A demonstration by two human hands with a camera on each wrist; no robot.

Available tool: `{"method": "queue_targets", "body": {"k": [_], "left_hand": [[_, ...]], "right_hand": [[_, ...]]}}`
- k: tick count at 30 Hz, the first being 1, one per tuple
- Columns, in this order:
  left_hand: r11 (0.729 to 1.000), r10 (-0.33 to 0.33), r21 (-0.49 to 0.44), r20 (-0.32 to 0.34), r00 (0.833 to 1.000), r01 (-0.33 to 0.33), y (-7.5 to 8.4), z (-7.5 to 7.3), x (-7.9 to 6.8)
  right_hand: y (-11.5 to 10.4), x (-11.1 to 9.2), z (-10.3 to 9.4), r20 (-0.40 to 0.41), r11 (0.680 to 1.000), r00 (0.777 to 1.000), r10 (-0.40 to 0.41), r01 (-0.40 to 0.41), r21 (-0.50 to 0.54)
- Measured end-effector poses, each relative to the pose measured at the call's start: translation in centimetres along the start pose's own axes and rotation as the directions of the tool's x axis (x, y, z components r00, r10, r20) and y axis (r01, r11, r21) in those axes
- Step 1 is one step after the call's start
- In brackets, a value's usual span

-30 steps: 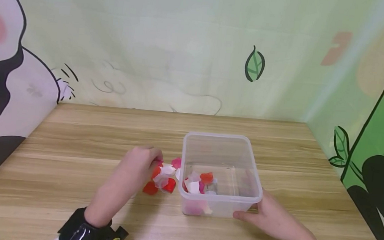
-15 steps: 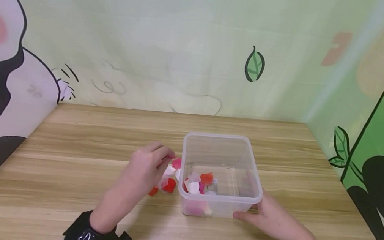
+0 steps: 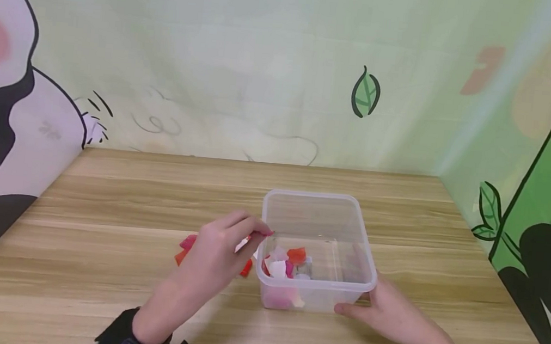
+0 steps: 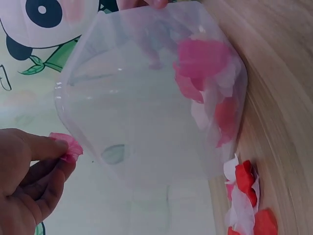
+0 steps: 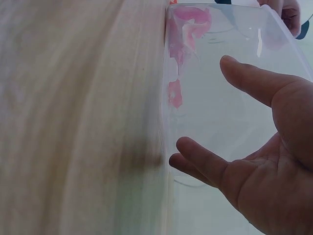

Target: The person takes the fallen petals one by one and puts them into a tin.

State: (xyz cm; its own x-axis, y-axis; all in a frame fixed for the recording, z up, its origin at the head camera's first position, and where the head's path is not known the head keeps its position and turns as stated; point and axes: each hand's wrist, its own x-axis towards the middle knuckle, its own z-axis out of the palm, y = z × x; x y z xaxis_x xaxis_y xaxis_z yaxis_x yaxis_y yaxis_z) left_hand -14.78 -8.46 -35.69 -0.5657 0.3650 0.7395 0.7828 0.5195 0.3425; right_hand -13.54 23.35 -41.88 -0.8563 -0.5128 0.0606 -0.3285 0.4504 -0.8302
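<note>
My left hand (image 3: 217, 249) pinches a pink artificial flower petal (image 4: 67, 147) between thumb and fingertips. It is at the left rim of a clear plastic container (image 3: 315, 283), and the petal overlaps that rim in the head view. Inside the container, red, white and pink petals (image 3: 296, 254) gather toward the left side. My right hand (image 3: 391, 316) rests against the container's near right corner, its thumb on the front wall. In the right wrist view its thumb and fingers (image 5: 203, 156) are spread and fairly straight.
Loose red and pink petals (image 3: 181, 255) lie on the wooden table (image 3: 100, 266) left of the container, partly hidden by my left hand. A cartoon-printed backdrop (image 3: 214, 79) stands behind the table and along both sides.
My left hand has moved right from the loose petals to the container's rim, with a pink petal pinched in it. The right hand and container have stayed in place.
</note>
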Motion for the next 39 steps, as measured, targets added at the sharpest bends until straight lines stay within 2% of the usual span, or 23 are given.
{"method": "queue_targets", "body": {"k": [4, 9, 19, 27, 30, 39], "left_hand": [[0.998, 0.047, -0.040, 0.029, 0.998, -0.046, 0.6, 0.3, 0.1], [0.994, 0.103, -0.034, 0.071, 0.992, -0.101, 1.0, 0.6, 0.0], [0.991, 0.134, -0.024, 0.137, 0.981, -0.132, 1.2, 0.6, 0.0], [0.995, 0.104, -0.011, 0.166, 0.981, -0.103, 1.1, 0.4, -0.2], [0.996, 0.092, 0.003, 0.143, 0.985, -0.093, 0.8, 0.2, -0.2], [0.998, -0.024, 0.061, 0.088, 0.996, 0.018, 0.2, -0.6, -0.1]], "right_hand": [[0.0, 0.0, -0.1, 0.002, 1.000, 1.000, 0.011, -0.011, 0.002], [0.0, 0.1, -0.1, 0.008, 1.000, 1.000, 0.024, -0.024, -0.002], [0.0, 0.1, -0.1, 0.011, 0.999, 0.999, 0.044, -0.044, -0.012], [0.1, 0.1, -0.1, 0.011, 1.000, 1.000, 0.022, -0.022, 0.000], [0.1, 0.1, -0.1, 0.015, 1.000, 1.000, 0.023, -0.023, 0.004], [0.1, 0.1, -0.1, 0.012, 1.000, 1.000, 0.018, -0.018, 0.001]]}}
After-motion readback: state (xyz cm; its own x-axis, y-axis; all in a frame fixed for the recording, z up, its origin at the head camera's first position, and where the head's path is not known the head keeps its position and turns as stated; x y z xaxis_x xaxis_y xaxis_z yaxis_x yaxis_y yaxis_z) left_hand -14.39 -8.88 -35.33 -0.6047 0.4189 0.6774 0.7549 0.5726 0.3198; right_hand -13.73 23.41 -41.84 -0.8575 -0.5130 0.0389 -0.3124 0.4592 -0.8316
